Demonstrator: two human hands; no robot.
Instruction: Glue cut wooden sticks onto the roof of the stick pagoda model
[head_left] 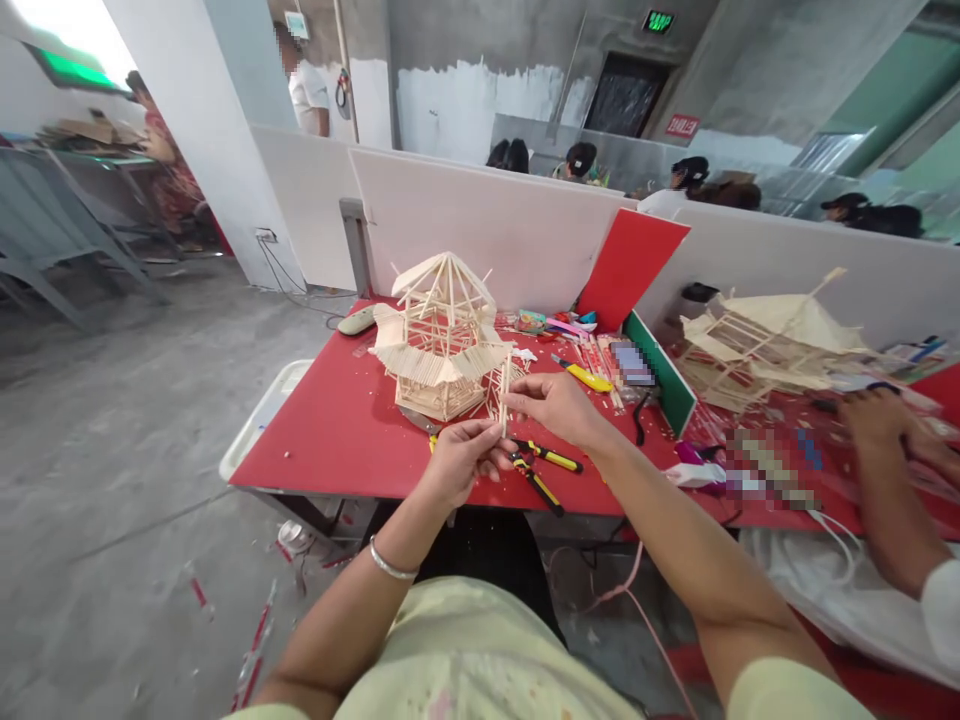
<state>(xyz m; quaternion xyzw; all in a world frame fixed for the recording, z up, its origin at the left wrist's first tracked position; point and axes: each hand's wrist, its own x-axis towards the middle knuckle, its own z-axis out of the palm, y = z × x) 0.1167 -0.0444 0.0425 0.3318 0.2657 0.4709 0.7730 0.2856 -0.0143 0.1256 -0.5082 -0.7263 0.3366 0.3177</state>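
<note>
Between my two hands stand thin wooden sticks (506, 385), held nearly upright above the front of the red table. My left hand (469, 455) pinches their lower end, with a silver bangle on that wrist. The thumb and fingers of my right hand (551, 402) close on them higher up. Just beyond is a pavilion model (446, 340) built of pale sticks, with a pointed roof frame and a wider lower roof. Loose sticks lie by its right side, partly hidden by my hands. Yellow-and-black handled pliers (544, 470) rest beneath my hands.
A yellow utility knife (585, 375) and a phone (634, 363) lie right of my hands. A green divider (660, 375) separates a second wooden model (765, 345), where another person's hands (877, 425) rest. A white partition (480, 230) runs behind the table.
</note>
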